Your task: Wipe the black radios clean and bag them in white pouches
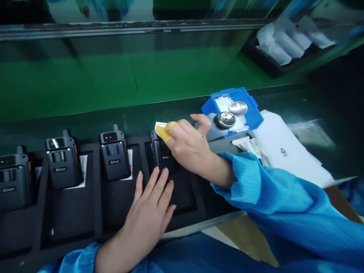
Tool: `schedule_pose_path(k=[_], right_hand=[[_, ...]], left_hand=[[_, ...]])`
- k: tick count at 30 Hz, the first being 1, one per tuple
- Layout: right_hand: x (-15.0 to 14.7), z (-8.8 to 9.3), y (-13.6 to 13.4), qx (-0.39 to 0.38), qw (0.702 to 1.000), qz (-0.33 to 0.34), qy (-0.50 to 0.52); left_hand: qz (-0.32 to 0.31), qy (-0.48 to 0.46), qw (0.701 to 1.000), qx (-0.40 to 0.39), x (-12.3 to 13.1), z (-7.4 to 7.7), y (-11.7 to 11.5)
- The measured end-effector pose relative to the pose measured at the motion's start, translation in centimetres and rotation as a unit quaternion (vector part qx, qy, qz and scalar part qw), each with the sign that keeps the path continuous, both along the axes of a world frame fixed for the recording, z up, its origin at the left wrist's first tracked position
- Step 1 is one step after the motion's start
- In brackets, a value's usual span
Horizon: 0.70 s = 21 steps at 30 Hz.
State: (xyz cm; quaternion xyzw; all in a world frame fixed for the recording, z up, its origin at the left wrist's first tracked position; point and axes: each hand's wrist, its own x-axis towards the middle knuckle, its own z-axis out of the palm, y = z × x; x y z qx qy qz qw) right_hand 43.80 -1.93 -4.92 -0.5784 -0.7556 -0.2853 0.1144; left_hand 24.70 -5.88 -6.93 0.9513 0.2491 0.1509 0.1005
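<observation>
My right hand [189,146], with yellow finger cots on two fingers, pinches a folded white wipe [159,126] against the top of a black two-way radio [162,159]. That radio lies in the rightmost compartment of a black foam tray [98,212], partly covered by the hand. My left hand [150,204] is flat with fingers spread, its fingertips at the lower edge of the same radio. To the left, a second radio [114,161] and a third radio [62,167] rest in their own compartments, with white labels showing beneath them.
Another radio [14,182] sits at the far left. A solvent dispenser bottle [214,127] with its metal lid raised stands before a blue bin [253,110] of white wipes. White paper [287,151] lies to the right. A black tray [273,68] holds several white pouches on the green conveyor [113,79].
</observation>
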Motion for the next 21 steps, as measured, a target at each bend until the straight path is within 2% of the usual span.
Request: schedule_pose_path(k=[5,12,21], right_hand=[[0.4,-0.2,-0.7,0.016,1.000,-0.017,-0.007],[-0.4,-0.4,-0.1,0.011,1.000,0.010,0.010],[1.4,-0.4,-1.6,0.044,0.998,-0.035,0.011]], left_hand=[[-0.005,0.000,1.000,0.004,0.0,0.0,0.0],[-0.004,0.002,1.000,0.009,0.0,0.0,0.0],[0.000,-0.002,1.000,-0.009,0.0,-0.1,-0.1]])
